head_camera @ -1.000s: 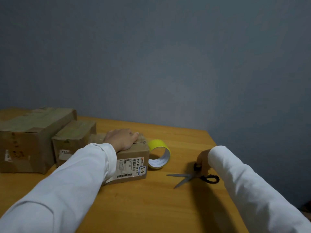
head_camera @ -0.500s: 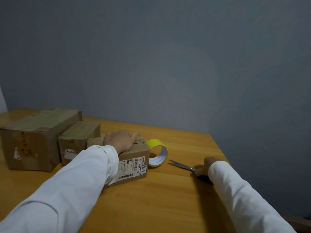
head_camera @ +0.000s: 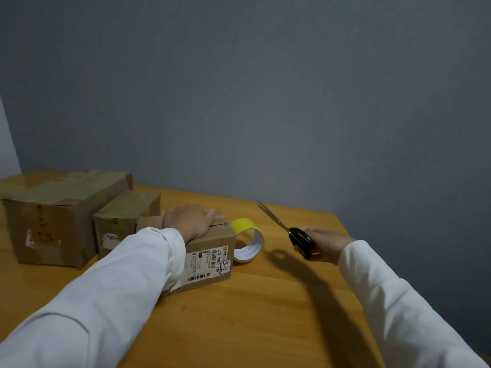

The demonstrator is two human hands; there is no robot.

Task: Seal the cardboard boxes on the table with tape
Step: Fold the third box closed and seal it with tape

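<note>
here left hand (head_camera: 189, 220) presses small box (head_camera: 210, 251); right hand (head_camera: 322, 243) grips scissors (head_camera: 285, 228) near table edge (head_camera: 342, 227).

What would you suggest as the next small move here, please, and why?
Probably bring the scissors toward the small box. The right hand grips them, raised off the table, blades pointing away. The left hand presses the box's top, and the yellow tape roll stands beside it.
</note>
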